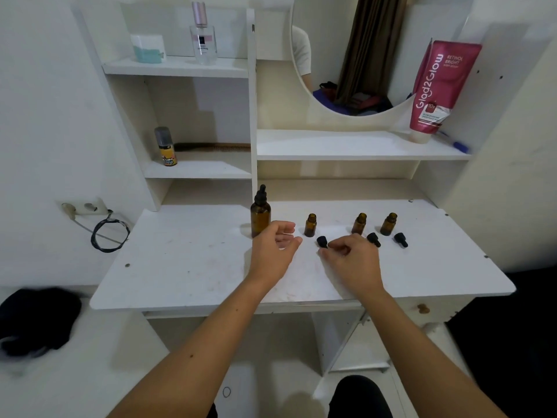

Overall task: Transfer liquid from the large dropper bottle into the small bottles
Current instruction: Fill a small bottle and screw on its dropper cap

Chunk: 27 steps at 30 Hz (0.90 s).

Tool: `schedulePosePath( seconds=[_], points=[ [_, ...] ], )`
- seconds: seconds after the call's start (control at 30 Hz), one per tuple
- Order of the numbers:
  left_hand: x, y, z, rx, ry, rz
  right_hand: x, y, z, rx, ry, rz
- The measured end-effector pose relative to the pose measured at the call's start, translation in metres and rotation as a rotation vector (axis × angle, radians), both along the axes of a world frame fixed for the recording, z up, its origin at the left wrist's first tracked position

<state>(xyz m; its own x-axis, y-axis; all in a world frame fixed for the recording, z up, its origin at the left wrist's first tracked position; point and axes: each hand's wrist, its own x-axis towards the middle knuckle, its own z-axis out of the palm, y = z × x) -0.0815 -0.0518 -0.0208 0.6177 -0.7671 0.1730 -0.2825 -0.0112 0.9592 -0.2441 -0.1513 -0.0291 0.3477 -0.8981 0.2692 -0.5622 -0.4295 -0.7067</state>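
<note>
A capped large dropper bottle and three open small bottles stood on a white table. The left hand hovered relaxed beside the large one; the right hand pinched a black cap.

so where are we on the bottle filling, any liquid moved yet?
Prep looks done: all three small bottles stand open, their caps lying in front. In hand: right hand fingers at the leftmost cap, left hand open beside the large dropper bottle, whose dropper is still on. Left: the transfer itself; fill levels can't be read.
</note>
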Motion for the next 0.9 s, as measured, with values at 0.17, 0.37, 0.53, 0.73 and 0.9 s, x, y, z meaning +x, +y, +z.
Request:
schedulePosePath(
  seconds=[0.17, 0.37, 0.53, 0.73, 0.9],
  points=[
    [-0.002, -0.020, 0.001, 0.033, -0.010, 0.004, -0.001, 0.000, -0.002, -0.027, -0.004, -0.051],
    [-0.007, -0.043, 0.000, 0.038, -0.034, -0.025, -0.018, 0.001, 0.008, 0.115, -0.347, -0.098],
    [-0.004, -0.053, -0.005, 0.027, -0.034, -0.006, -0.018, -0.008, 0.040, 0.158, -0.553, 0.001],
    [-0.002, -0.055, -0.009, 0.008, -0.056, 0.001, 0.002, -0.023, 0.059, 0.059, -0.530, 0.068],
    [0.000, -0.056, -0.012, -0.011, -0.052, -0.022, 0.012, -0.030, 0.053, -0.119, -0.339, 0.133]
  ],
)
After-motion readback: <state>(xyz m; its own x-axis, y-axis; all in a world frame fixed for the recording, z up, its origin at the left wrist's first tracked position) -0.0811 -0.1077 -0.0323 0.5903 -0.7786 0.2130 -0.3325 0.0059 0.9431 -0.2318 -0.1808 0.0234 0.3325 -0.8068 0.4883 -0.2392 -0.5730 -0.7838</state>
